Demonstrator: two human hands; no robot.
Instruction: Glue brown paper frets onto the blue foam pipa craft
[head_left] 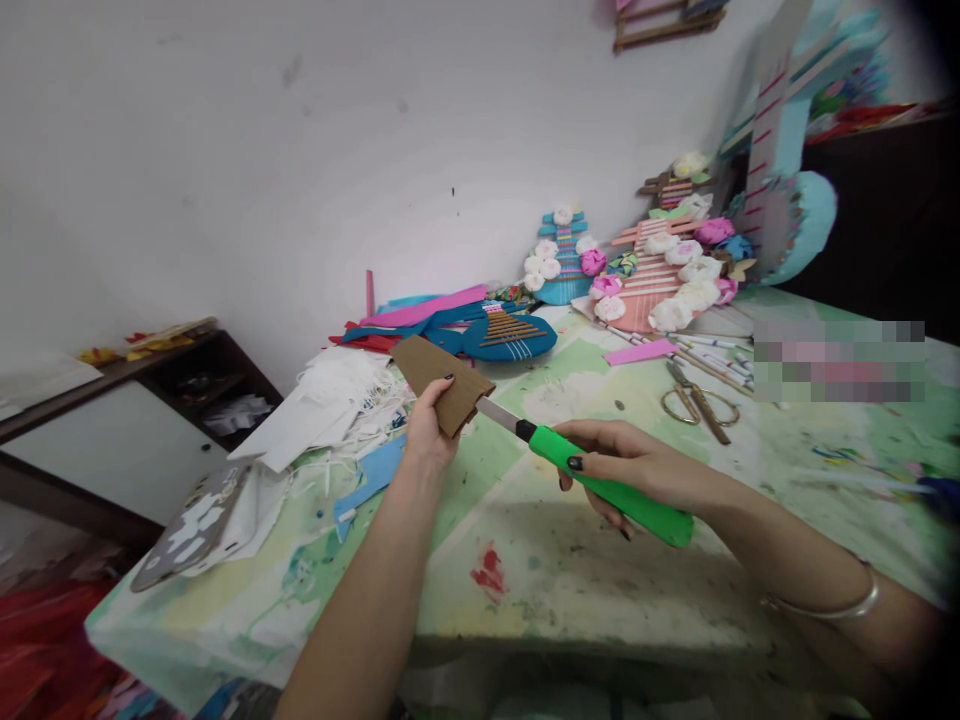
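Observation:
My left hand (435, 428) grips a folded piece of brown cardboard (439, 380) and holds it above the table, thumb on top. In my right hand (626, 460) is a utility knife with a bright green handle (645, 512). Its blade (499, 413) is out, and the tip meets the right edge of the cardboard. Whether the blade is inside the cardboard I cannot tell. Behind the cardboard lies a blue lute-shaped craft piece (512, 340) with brown strips and white strings. A pair of scissors (699, 402) with gold handles rests beyond my right hand.
White paper sheets (315, 400) and blue scraps (371, 475) lie on the left, near a grey board (191, 520). Decorated lute crafts (559, 265) lean at the back wall. Pens (712, 362) and a pink strip (639, 352) lie right on the stained green tablecloth (495, 530).

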